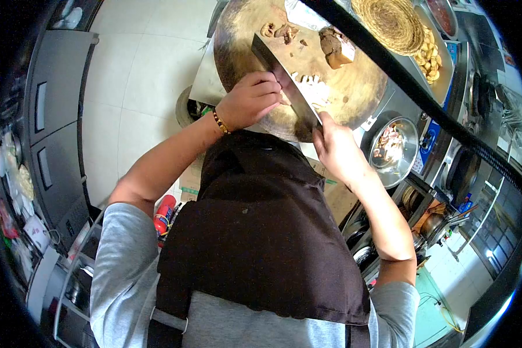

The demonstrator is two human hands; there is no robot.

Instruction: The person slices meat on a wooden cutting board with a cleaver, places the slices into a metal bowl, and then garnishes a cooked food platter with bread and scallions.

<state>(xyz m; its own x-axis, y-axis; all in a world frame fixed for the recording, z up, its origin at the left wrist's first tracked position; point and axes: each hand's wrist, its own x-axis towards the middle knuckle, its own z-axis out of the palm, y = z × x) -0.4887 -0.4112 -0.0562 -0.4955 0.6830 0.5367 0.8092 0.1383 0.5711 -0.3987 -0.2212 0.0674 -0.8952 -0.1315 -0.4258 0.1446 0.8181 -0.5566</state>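
I'm looking in remotely on a kitchen, seemingly a commercial one. What tells me so: a thick round chopping block (362, 87), a broad cleaver (288, 85), a metal bowl (409, 158) of cut food (390, 145), a tray (446, 68) of yellowish slices (428, 61), a brown apron (261, 243) and a red fire extinguisher (164, 209).

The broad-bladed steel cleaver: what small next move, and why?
Perhaps one short downward cut: the right hand grips the cleaver, the left hand curls close beside it, and pale slices lie to its right on the round wooden block.
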